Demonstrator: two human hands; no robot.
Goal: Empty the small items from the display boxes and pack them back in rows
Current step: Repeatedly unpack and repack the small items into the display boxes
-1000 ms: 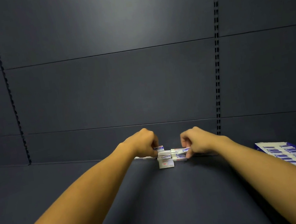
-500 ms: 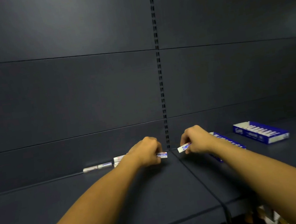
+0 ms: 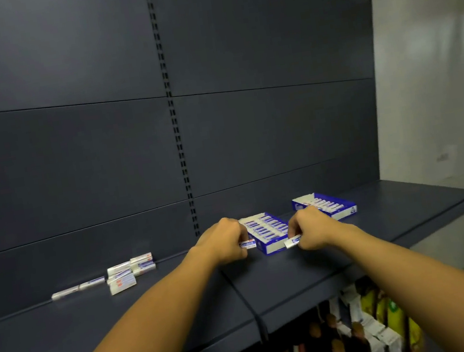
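So both hands had one small item each. The left hand [image 3: 225, 243] was curled round a little white-and-blue packet [image 3: 248, 244], with only its end poking out on the right side of the fist. The right hand [image 3: 311, 231] pinched another small packet [image 3: 293, 241], tilted a bit, sticking out to the left. The two hands were near each other but not touching, hovering just over the dark shelf [image 3: 314, 272].

Right behind and between them sat the nearer display box [image 3: 266, 231], blue with white ends, with rows of the same packets packed inside. A second display box [image 3: 324, 205] sat farther right on the same shelf, also with a row of items in it.

Off to the left, against the back panel [image 3: 71, 157], was a loose pile of packets [image 3: 130, 272], some stacked, a couple lying end to end. Below the shelf edge some blurry bottles and cartons [image 3: 368, 333] showed.
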